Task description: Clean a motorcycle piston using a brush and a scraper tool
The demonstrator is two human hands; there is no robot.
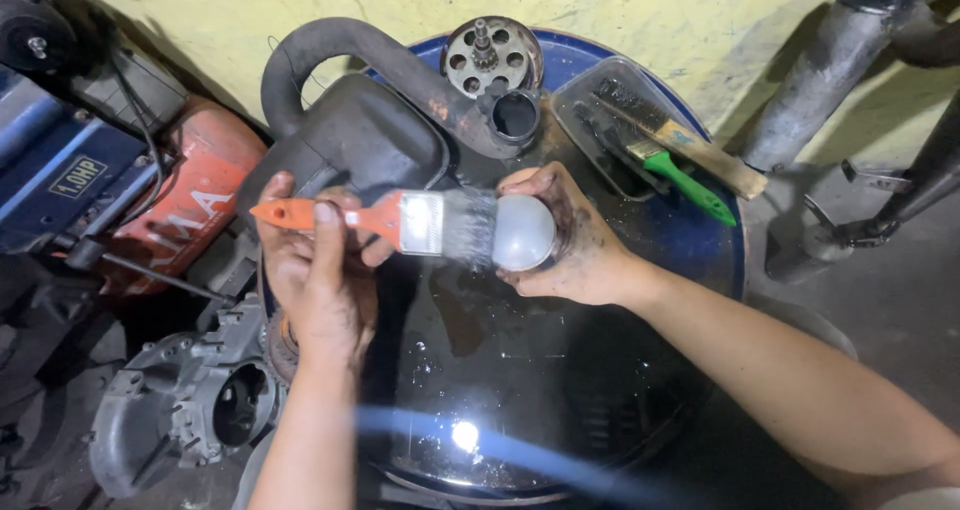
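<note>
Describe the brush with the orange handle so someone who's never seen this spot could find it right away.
Start at the blue drum with its wet black top. Above it, the left hand holds the orange-handled brush, whose bristles touch the round white part in the right hand. Unlike the green-handled brush and wooden-handled brush in the clear tray, it is held.

Dim overall; glare on wet drum top [465, 435].

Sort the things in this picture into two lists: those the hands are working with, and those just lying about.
In use: orange-handled brush in the left hand; rounded pale part in the right hand.

Lying about: green-handled brush, wooden-handled brush, clear tray, round holed metal part, black pipe.
</note>
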